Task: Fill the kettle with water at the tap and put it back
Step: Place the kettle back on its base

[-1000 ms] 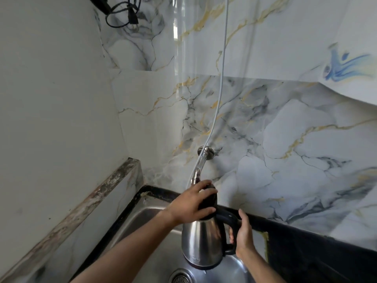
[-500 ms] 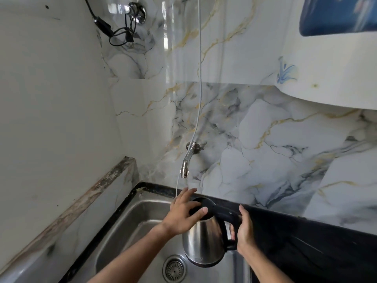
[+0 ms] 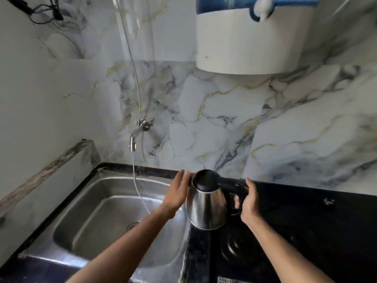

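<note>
Countertop (image 3: 306, 231) base (image 3: 234, 245) blurred under kettle (image 3: 208, 207).

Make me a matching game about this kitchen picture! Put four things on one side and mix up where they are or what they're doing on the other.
Things:
1. kettle
2. tap
3. sink
4. right hand

Clues:
A. sticks out of the marble wall, water running
B. shiny basin under the tap
C. grips the black handle
D. held up between two hands

Pairs: 1-D, 2-A, 3-B, 4-C
</note>
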